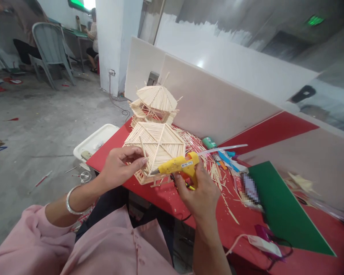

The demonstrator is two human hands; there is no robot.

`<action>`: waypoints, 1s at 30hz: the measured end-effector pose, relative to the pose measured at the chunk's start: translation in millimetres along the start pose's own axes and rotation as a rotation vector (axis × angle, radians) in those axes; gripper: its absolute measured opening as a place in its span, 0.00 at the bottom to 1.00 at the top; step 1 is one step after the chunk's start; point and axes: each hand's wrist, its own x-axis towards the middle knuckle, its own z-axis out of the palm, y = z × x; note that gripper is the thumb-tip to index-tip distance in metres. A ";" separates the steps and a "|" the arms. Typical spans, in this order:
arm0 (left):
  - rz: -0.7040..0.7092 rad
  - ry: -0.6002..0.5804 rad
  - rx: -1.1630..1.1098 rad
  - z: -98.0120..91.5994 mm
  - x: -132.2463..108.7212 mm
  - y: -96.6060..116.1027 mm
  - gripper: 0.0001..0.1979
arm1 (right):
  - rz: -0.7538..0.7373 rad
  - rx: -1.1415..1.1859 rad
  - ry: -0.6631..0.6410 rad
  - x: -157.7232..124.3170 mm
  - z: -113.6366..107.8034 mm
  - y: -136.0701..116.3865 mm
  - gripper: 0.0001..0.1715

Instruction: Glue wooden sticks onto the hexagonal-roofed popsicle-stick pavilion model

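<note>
A small pavilion model (157,147) built of thin wooden sticks stands on the red table (240,225), its hexagonal roof facing me. My left hand (120,166) pinches a loose stick against the roof's left side. My right hand (200,194) grips a yellow glue gun (179,165), its nozzle pointing left at the roof's lower edge. A clear glue stick (223,149) juts from the gun's back. A second stick pavilion (154,101) stands just behind the first.
Loose sticks (215,172) litter the table right of the models. A green mat (283,210) lies at right, white boards (218,103) stand behind. A white bin (96,141) sits on the floor at left. Grey chair (50,49) and other people sit far back left.
</note>
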 end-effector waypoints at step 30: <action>-0.033 -0.014 -0.021 0.6 2.2 1.2 0.07 | 0.039 0.077 -0.052 3.6 1.9 5.0 0.40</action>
